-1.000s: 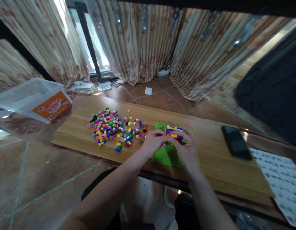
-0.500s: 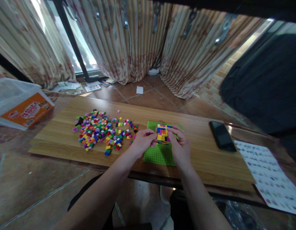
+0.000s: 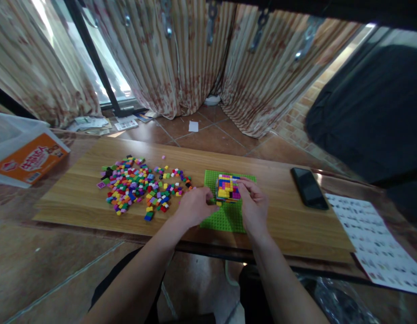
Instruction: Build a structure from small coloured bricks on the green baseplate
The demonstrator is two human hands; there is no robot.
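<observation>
A multicoloured block built of toy bricks [image 3: 227,187] sits over the green studded baseplate [image 3: 228,220], yellow, orange, blue and magenta on top. My right hand [image 3: 253,200] grips its right side, thumb on the near top edge and fingers curled round the back. Just left of the block is my left hand [image 3: 196,204], thumb and fingers apart with nothing seen between them. A small yellow brick [image 3: 218,204] shows by the left thumb tip, at the block's lower left corner. The right hand covers part of the block's right side.
Loose bricks [image 3: 130,182] lie heaped on the left of the wooden board [image 3: 279,234]. A black phone [image 3: 309,188] rests at right, beside a printed sheet [image 3: 380,243]. A white and orange bag [image 3: 33,157] stands at far left. Striped curtains [image 3: 195,54] hang behind.
My left fingers were pinched at the block's left side; they have parted and drawn slightly left. My right hand stays on the block. The whole view has shifted a little.
</observation>
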